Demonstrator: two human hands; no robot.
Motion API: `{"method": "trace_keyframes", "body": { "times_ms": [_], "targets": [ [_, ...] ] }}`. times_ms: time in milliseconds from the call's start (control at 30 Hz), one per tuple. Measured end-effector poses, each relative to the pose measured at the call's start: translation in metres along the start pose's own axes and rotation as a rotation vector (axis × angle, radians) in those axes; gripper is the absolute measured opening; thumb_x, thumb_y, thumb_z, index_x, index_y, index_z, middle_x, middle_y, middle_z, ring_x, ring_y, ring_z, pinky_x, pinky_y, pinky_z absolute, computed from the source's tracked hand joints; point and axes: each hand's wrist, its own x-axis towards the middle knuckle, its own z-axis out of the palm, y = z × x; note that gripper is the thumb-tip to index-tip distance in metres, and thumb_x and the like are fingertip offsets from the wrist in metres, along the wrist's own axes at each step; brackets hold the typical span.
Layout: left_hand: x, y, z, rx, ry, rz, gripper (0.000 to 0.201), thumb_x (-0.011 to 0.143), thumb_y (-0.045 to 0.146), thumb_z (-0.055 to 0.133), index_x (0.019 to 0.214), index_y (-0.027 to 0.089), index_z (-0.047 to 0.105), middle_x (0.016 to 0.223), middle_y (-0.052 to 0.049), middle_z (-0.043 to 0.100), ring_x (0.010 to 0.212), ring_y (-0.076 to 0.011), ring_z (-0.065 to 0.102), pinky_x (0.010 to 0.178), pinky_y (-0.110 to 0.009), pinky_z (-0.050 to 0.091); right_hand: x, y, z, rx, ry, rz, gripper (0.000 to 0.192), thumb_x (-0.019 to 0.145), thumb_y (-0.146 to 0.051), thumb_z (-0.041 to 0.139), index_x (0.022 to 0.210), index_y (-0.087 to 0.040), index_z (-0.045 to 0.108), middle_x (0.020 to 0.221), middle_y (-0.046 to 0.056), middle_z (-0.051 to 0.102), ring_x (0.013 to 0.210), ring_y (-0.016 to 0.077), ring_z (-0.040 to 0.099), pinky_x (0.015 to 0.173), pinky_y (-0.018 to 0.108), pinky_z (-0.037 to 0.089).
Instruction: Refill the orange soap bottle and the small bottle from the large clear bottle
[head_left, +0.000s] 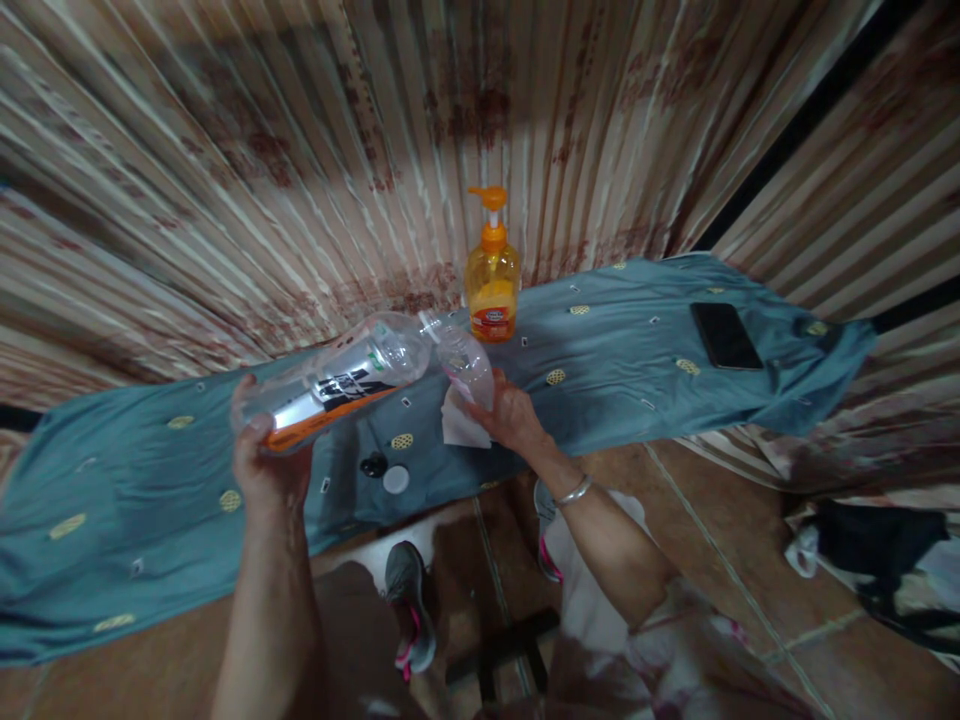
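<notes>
My left hand (pixel 271 455) is wrapped round the base of a large clear plastic bottle (pixel 349 385) with a silver, black and orange label. The bottle lies nearly level, its mouth pointing right. At that mouth is the neck of a smaller clear bottle (pixel 463 352), which tilts towards it; whether the two mouths touch I cannot tell. My right hand (pixel 510 412) grips the smaller bottle near its base. A white piece of paper or tissue (pixel 459 425) hangs just below it. Beneath the bottles, a black cap-like piece (pixel 373 465) and a round white lid (pixel 396 479) lie on the cloth.
Behind the bottles stands an orange pump bottle (pixel 493 285) of yellow liquid. A black phone (pixel 726 336) rests at the right on the teal cloth (pixel 615 350) over the narrow table. Pleated curtains (pixel 375 130) hang close behind. Dark fabric (pixel 877 540) lies at lower right.
</notes>
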Motion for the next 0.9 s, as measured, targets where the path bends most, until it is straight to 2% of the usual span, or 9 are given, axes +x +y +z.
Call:
{"method": "trace_keyframes", "body": {
  "times_ms": [200, 300, 433, 567, 900],
  "targets": [
    [0.003, 0.003, 0.007, 0.035, -0.010, 0.031, 0.057, 0.052, 0.035, 0.078, 0.108, 0.027, 0.073, 0.115, -0.004, 0.081, 0.111, -0.0282, 0.075, 0.077, -0.030, 0.060, -0.001, -0.002, -0.002, -0.008, 0.001, 0.009, 0.053, 0.104, -0.047, 0.078, 0.141, -0.012, 0.063, 0.118, 0.023, 0.084, 0.113, 0.0294, 0.084, 0.094, 0.038, 0.065],
    [0.005, 0.004, 0.010, 0.033, -0.031, 0.027, 0.061, 0.051, 0.036, 0.080, 0.110, 0.026, 0.070, 0.115, -0.004, 0.082, 0.116, -0.0315, 0.077, 0.084, -0.034, 0.063, -0.001, -0.002, -0.002, -0.020, 0.011, 0.015, 0.053, 0.102, -0.045, 0.081, 0.141, -0.014, 0.064, 0.118, 0.022, 0.084, 0.114, 0.0299, 0.084, 0.095, 0.037, 0.065],
    [0.006, 0.004, 0.011, 0.032, -0.011, 0.026, 0.063, 0.049, 0.035, 0.080, 0.110, 0.028, 0.068, 0.114, -0.003, 0.082, 0.117, -0.0320, 0.078, 0.088, -0.036, 0.064, -0.001, -0.001, -0.001, -0.032, 0.019, 0.010, 0.049, 0.103, -0.048, 0.080, 0.138, -0.017, 0.065, 0.116, 0.019, 0.085, 0.111, 0.0302, 0.084, 0.094, 0.038, 0.066],
    [0.007, 0.003, 0.010, 0.023, -0.008, 0.028, 0.063, 0.050, 0.035, 0.080, 0.111, 0.028, 0.068, 0.114, -0.002, 0.083, 0.116, -0.0310, 0.079, 0.090, -0.036, 0.064, -0.001, 0.000, -0.001, -0.032, 0.007, 0.011, 0.049, 0.103, -0.049, 0.079, 0.138, -0.016, 0.065, 0.116, 0.021, 0.084, 0.111, 0.0301, 0.084, 0.093, 0.038, 0.066],
    [0.005, 0.005, 0.014, 0.013, -0.048, 0.048, 0.061, 0.054, 0.039, 0.087, 0.111, 0.027, 0.068, 0.113, -0.003, 0.082, 0.124, -0.0321, 0.077, 0.106, -0.045, 0.063, 0.000, 0.003, 0.002, -0.018, 0.021, -0.029, 0.050, 0.104, -0.051, 0.076, 0.137, -0.015, 0.064, 0.112, 0.020, 0.085, 0.107, 0.0305, 0.084, 0.093, 0.042, 0.066]
  ]
}}
